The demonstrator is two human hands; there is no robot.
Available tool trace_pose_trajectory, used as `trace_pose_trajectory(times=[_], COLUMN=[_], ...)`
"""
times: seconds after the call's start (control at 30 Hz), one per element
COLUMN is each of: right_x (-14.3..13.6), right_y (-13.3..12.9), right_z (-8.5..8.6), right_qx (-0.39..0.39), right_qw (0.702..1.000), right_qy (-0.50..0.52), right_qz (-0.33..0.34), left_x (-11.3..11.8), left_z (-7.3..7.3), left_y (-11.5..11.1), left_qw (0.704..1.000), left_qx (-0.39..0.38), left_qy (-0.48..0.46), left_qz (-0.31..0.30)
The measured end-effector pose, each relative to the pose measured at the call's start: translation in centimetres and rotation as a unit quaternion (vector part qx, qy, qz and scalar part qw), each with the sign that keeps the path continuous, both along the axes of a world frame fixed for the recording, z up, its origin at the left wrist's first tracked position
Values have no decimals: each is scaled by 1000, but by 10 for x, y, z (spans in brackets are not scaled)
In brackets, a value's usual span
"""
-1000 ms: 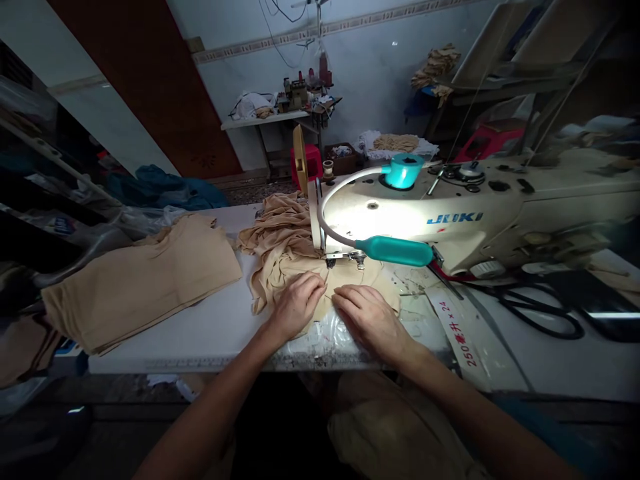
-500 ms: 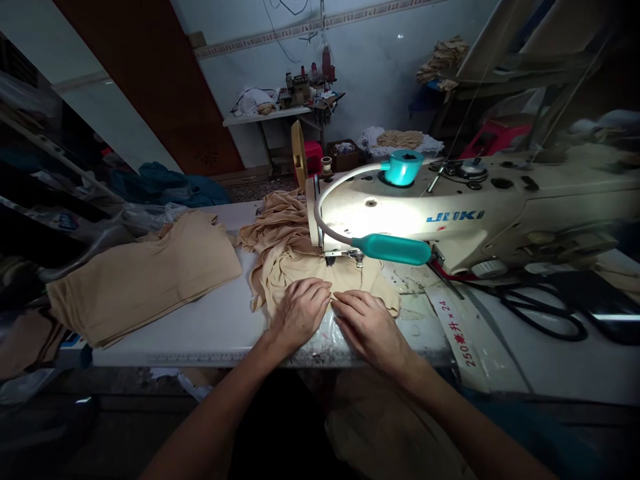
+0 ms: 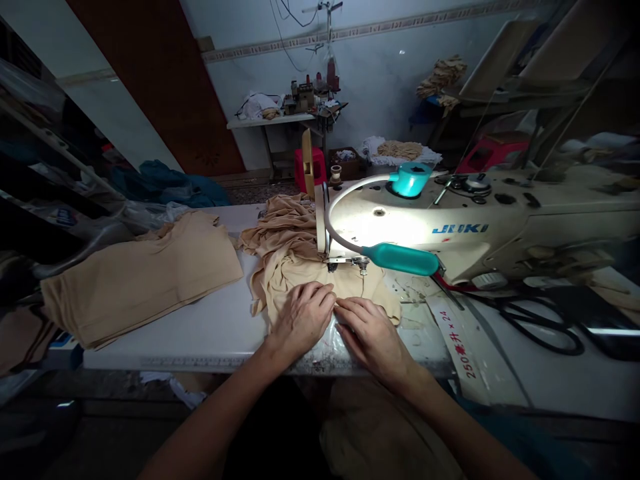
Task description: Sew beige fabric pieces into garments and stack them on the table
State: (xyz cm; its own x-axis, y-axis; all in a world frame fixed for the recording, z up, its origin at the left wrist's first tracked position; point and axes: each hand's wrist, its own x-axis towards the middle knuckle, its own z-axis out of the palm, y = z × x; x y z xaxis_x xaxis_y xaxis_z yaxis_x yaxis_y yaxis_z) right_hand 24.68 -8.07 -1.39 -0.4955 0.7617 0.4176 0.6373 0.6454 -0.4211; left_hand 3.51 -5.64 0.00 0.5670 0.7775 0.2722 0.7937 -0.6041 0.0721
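Observation:
Beige fabric (image 3: 285,273) lies bunched under the needle area of a white JUKI sewing machine (image 3: 400,223). At its near edge, my left hand (image 3: 306,319) is closed, fingertips pinching the cloth just in front of the presser foot (image 3: 332,267). Close beside it, my right hand (image 3: 373,330) also pinches the same edge, its fingertips almost meeting the left ones. A teal gooseneck lamp (image 3: 400,259) shines on the machine from above the right hand. The cloth beneath the fingers is partly hidden.
Left of the hands, a folded stack of beige fabric pieces (image 3: 145,277) lies on the white table (image 3: 200,343). A black cable (image 3: 543,327) coils at the right, near a strip with red print (image 3: 463,347). Behind stands another sewing table (image 3: 270,122) with thread cones.
The view has shifted slightly, so the machine appears a little lower and to the right. Both hands keep nearly the same pinch on the fabric edge.

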Motion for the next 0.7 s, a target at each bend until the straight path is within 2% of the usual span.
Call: trace_pose_trajectory(times=[0.17,0.33,0.5,0.6,0.7], right_x=[1,0,2,24,73], right_y=[7,13,-13,-31,-36], right_z=[-1,-3,0,1,6], right_qx=[-4,11,33,32,35], right_qw=[1000,1000,999,996,989], right_qy=[2,1,38,76,78], right_qz=[0,-9,-7,-38,-119], left_x=[1,2,3,1,-5], left_z=[1,-4,-7,-9,-14], left_y=[5,20,30,32,35], left_qw=[1000,1000,1000,1000,1000], left_qx=[3,12,17,16,19], left_qy=[-5,-16,-6,-5,-12], left_qz=[5,12,8,-4,-21])
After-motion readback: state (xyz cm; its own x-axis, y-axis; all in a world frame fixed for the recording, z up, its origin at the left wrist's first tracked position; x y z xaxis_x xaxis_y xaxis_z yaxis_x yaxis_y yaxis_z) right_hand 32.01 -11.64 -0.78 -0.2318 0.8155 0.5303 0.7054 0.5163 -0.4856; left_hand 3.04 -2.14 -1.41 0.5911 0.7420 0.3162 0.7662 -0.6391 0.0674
